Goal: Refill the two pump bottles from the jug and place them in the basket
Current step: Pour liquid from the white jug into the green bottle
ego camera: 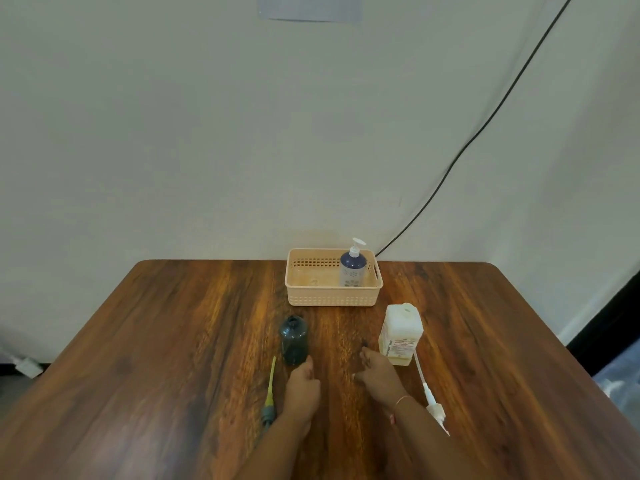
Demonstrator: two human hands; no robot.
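Note:
A dark, see-through bottle (293, 339) stands uncapped in the middle of the wooden table. Its yellow-green pump with a grey head (269, 398) lies flat to its lower left. My left hand (302, 386) rests just in front of the bottle, its fingers nearly touching the base, holding nothing. The pale jug (401, 333) stands to the right, and a white pump (429, 396) lies beside it. My right hand (377, 374) is on the table close to the jug's lower left, empty. A blue pump bottle (353, 266) stands upright in the peach basket (332, 299).
The basket sits at the table's far edge against a white wall. A black cable (485, 126) runs down the wall behind it. The table's right edge drops off near a dark doorway.

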